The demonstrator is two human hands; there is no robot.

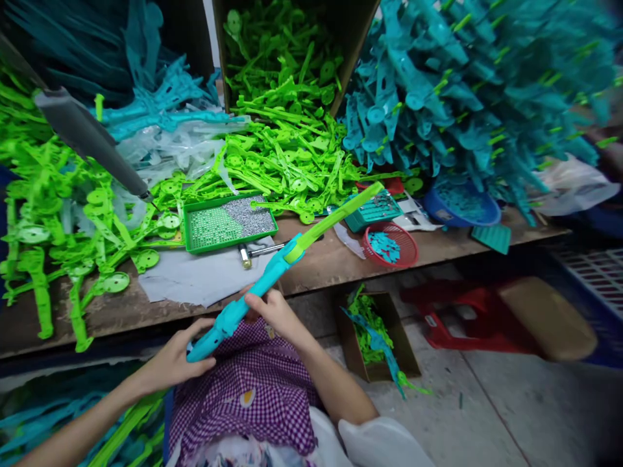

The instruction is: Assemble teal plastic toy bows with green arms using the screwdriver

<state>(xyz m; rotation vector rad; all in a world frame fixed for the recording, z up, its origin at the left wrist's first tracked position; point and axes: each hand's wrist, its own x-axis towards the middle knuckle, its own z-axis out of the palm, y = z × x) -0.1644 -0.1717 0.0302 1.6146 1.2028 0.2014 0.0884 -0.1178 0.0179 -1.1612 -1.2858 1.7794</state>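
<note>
Across my lap, in front of the table edge, a long blue-and-green plastic piece (260,283) slants up to the right. Its thick lower part is blue and its narrow upper end is bright green. My left hand (170,360) is closed round the lower blue end. Higher up, my right hand (280,316) grips the middle of the blue part, thumb on top. Beyond the piece lies a green perforated tray (210,227) with small metal screws heaped at its right side. A grey electric screwdriver (95,139) hangs tip down at the left.
Loose green plastic parts (296,155) cover much of the wooden table (311,275). Blue pieces (428,84) are stacked high at the right. A red basket (413,250) and a blue bowl (460,214) stand near the edge. On the floor are a cardboard box (348,353) and a red stool (438,334).
</note>
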